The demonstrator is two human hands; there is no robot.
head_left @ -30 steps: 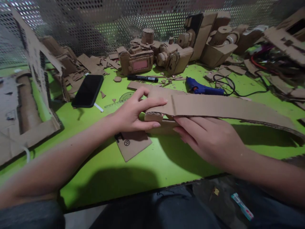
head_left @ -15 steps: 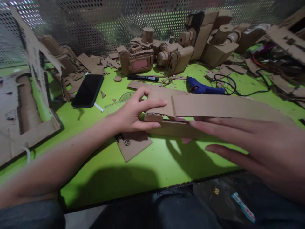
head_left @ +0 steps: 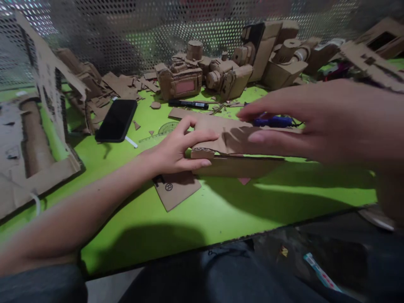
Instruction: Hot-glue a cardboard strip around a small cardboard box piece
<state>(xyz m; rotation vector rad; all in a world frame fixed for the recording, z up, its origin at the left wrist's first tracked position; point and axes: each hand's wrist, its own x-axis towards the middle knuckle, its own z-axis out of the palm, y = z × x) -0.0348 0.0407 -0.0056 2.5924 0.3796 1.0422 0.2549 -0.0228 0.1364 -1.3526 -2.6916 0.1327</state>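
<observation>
My left hand [head_left: 181, 145] grips the left end of a long folded cardboard piece [head_left: 235, 166], thumb low on its front side and fingers over the top. Above the top cardboard strip [head_left: 232, 139], my right hand [head_left: 293, 122] reaches across from the right, thumb and fingers apart; whether it touches the strip I cannot tell. Under the piece, a pink bit [head_left: 244, 181] pokes out at the front. A flat cardboard scrap [head_left: 179, 195] with a printed ® mark lies below my left hand. The blue glue gun [head_left: 273, 122] is partly hidden behind my right hand.
On the green table [head_left: 189, 248] lie a black phone [head_left: 116, 120], a black marker [head_left: 188, 104] and a clear protractor [head_left: 167, 128]. Cardboard camera models [head_left: 181, 80] and scraps line the back by a perforated metal screen [head_left: 142, 33]. A cardboard frame [head_left: 52, 80] stands left.
My right hand has risen from the front of the cardboard piece to over its top. The raised top strip has come down lower. My left hand has kept its grip.
</observation>
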